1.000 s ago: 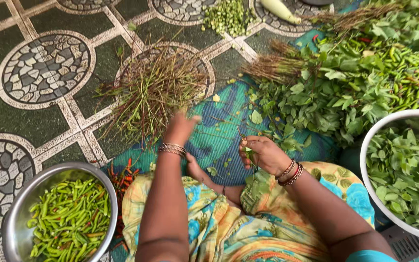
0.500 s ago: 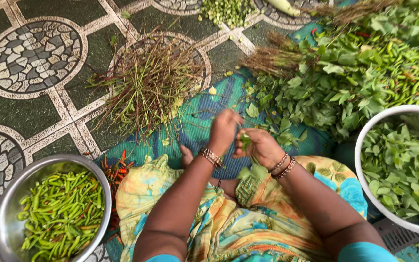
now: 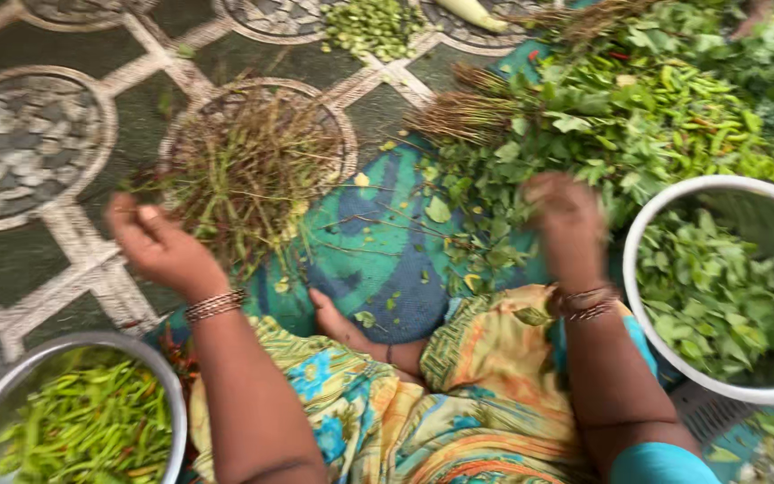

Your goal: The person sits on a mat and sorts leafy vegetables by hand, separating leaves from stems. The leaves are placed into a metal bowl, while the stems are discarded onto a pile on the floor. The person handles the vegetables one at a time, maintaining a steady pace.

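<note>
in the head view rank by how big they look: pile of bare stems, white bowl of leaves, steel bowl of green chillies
1. pile of bare stems
2. white bowl of leaves and steel bowl of green chillies: both cut off by the frame, so unsure.

Bare stems (image 3: pixel 248 175) heaped on floor; leafy greens (image 3: pixel 602 125) piled.

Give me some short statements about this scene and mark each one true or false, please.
1. The left hand is beside the pile of bare stems. True.
2. The white bowl holds red tomatoes. False: it holds green leaves.
3. The steel bowl at the lower left holds green chillies. True.
4. The right hand rests inside the white bowl. False: it is over the leafy heap, outside the bowl.
</note>
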